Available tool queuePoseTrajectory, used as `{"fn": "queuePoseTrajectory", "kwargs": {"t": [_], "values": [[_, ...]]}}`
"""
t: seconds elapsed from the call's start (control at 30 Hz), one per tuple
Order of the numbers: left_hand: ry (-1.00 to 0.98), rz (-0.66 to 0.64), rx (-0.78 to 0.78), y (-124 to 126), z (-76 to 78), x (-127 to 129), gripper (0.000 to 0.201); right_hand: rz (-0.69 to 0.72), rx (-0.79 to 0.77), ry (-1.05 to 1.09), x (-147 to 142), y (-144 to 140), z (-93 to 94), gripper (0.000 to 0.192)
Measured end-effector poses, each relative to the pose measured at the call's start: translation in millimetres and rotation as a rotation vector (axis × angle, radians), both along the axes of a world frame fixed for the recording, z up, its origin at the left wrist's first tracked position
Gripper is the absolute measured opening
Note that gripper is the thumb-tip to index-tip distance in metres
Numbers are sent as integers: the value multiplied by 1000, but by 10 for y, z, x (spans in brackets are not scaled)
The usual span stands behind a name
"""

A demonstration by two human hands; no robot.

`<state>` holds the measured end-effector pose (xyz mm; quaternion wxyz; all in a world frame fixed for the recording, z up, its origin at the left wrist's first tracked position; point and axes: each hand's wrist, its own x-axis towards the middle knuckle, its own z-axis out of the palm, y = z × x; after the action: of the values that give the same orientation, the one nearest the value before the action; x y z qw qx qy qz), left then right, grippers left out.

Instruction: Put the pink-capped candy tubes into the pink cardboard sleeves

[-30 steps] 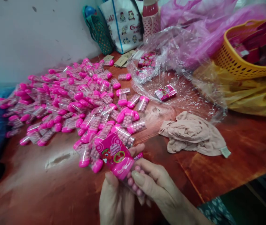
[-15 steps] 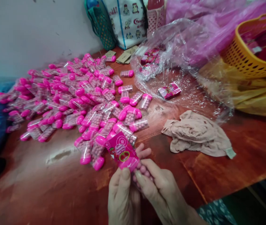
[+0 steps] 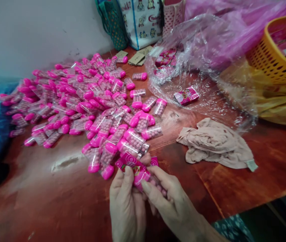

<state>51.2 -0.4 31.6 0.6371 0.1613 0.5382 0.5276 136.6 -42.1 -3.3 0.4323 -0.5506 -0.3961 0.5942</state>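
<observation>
Left hand (image 3: 126,205): our thumb pressed the card (image 3: 142,174), perhaps to flatten it.
Right hand (image 3: 175,200): we gripped the bottle (image 3: 158,184), likely steadying it between our hands.
Pile (image 3: 76,95): lay beyond, perhaps for easy reach.

A reddish-brown tabletop (image 3: 57,201) is occupied at left and centre by heaped pink-capped containers (image 3: 69,101), while a crumpled beige cloth (image 3: 215,144), clear plastic film (image 3: 190,37) and yellow plastic (image 3: 279,107) are borne farther right, and brown cards (image 3: 136,59) and a white printed bag (image 3: 143,28) toward the rear.
</observation>
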Motion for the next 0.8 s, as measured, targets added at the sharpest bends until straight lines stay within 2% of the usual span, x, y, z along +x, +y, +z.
{"fn": "queuePoseTrajectory", "kwargs": {"t": [0.13,0.33,0.47,0.57,0.67,0.73,0.8], "values": [[-26,91,-32,-7,-15,45,20,-28,-7,-136,-24,-12,-34,40],[13,77,-71,18,50,94,28,-2,51,-170,-2,73,87,32],[38,57,-64,-27,24,100,28,15,94,-162,33,88,106,31],[44,63,-25,-45,-15,88,37,44,103,-142,59,81,83,26],[-48,64,-57,-4,-42,60,27,44,41,-100,78,84,64,31],[-165,63,-93,33,-50,41,35,27,43,-19,84,106,66,32],[-235,37,-125,48,-54,34,30,11,75,76,84,143,77,26]]}}
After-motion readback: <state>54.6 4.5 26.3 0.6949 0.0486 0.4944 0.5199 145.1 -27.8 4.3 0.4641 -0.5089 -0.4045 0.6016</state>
